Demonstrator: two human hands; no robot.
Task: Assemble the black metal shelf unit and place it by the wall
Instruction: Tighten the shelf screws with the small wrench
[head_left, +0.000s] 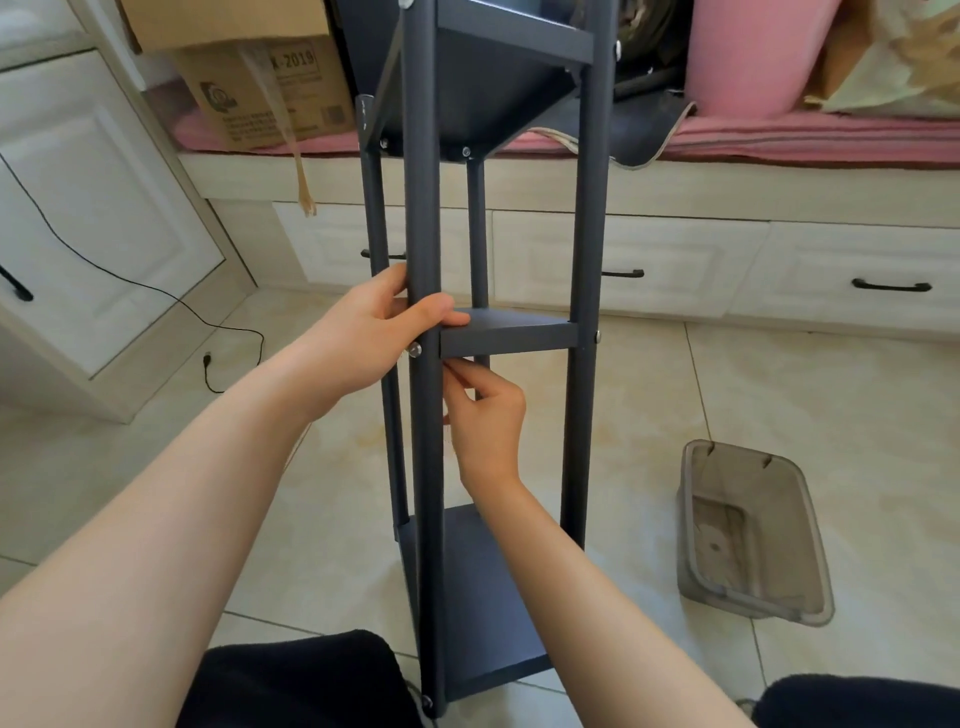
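Note:
The black metal shelf unit (584, 218) lies tilted in front of me, its far end resting on the window bench and its near end between my knees. Its posts carry a top tray, a middle shelf (511, 332) and a bottom shelf (483, 597). My left hand (374, 327) grips the near left post at the middle shelf, thumb lying on the shelf's corner. A silver bolt (414, 349) sticks out of that post just below the thumb. My right hand (485, 415) reaches under the middle shelf with fingers pinched together at its underside; what they pinch is hidden.
A grey translucent plastic bin (753, 530) lies on the tiled floor at the right. White drawers (649, 260) run under the pink-cushioned bench, which carries a cardboard box (270, 88). A black cable (156, 291) trails over the floor by the white cabinet on the left.

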